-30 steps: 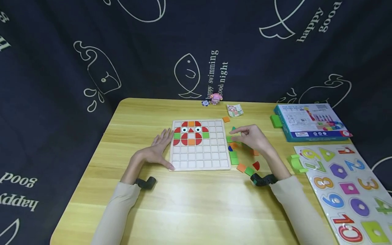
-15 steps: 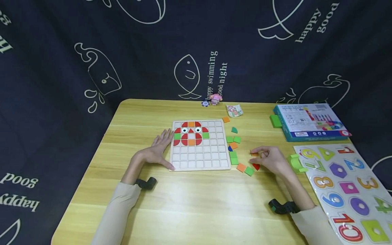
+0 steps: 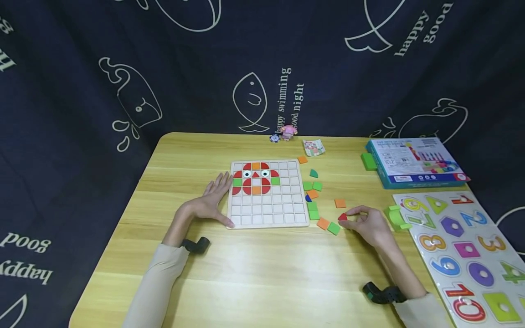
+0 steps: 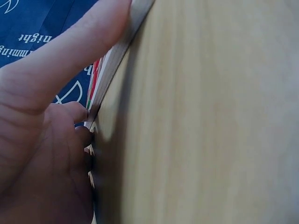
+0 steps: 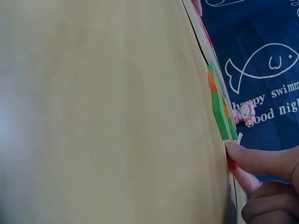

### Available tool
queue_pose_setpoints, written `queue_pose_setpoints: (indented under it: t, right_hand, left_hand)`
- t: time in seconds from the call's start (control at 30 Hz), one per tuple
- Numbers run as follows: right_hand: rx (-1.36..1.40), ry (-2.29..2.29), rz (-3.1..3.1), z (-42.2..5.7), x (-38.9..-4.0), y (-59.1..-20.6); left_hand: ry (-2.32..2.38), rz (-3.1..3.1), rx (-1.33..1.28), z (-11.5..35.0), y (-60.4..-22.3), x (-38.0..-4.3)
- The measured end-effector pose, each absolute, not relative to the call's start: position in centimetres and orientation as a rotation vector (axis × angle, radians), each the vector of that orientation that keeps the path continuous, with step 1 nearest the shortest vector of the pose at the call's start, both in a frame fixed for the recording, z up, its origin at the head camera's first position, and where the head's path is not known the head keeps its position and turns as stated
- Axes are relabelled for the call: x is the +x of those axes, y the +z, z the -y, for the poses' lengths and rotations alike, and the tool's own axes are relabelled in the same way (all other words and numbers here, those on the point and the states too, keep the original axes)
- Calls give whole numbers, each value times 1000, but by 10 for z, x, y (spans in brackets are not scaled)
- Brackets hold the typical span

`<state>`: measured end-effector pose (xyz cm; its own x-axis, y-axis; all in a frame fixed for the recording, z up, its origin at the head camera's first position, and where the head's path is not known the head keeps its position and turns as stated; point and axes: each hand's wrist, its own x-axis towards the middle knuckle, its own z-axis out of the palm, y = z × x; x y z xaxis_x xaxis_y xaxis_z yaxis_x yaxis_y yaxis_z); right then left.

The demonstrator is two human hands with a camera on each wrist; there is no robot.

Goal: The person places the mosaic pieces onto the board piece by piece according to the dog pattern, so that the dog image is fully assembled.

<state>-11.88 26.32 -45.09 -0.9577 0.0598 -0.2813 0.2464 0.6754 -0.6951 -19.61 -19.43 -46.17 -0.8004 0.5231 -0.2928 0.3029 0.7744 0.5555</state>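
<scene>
My left hand (image 3: pixel 208 203) lies with fingers spread along the left side of the white gridded board (image 3: pixel 270 212), its thumb at the near left corner. On the board's upper left, red, orange and green tiles with two round eyes form a face-like pattern. Right of the board, my right hand (image 3: pixel 368 225) pinches a red quarter-circle tile (image 3: pixel 342 217) between thumb and forefinger, low at the table. The right wrist view shows this red tile (image 5: pixel 232 165) partly behind the thumb. An orange square tile (image 3: pixel 340 203) lies just beyond the fingertips.
Loose green tiles (image 3: pixel 313 211), orange tiles (image 3: pixel 323 223) and a teal quarter-circle (image 3: pixel 313 173) lie right of the board. A blue box (image 3: pixel 418 164) stands at the back right, above a number puzzle board (image 3: pixel 459 228). A pink figurine (image 3: pixel 289 132) and a small picture card (image 3: pixel 314 148) sit at the far edge.
My right hand has moved right and nearer from the green tiles beside the board to the red tile, now pinching it. The left hand stays in place.
</scene>
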Motion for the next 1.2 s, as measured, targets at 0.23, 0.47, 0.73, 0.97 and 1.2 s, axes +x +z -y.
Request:
queue_pose_setpoints:
  t: [0.23,0.47,0.73,0.97,1.2]
  right_hand:
    - [82,-1214,-2670,-260,-127,-451]
    - [66,-1164,-2606,-250,-139,-448]
    - [61,-1046,-2682,-254,-146,-447]
    - [42,-1026,-2742,-256,-148,-447]
    - [101,-1223,-2535,-243,-155,-448]
  left_hand:
    - [683,-2531,617,195,-462,-196]
    - [687,-2524,621,194,-463,-196]
    - [696,-2520,606,195,-461,-197]
    - [693,-2524,613,194,-462,-197]
    - [700,-2525,614,195,-461,-197]
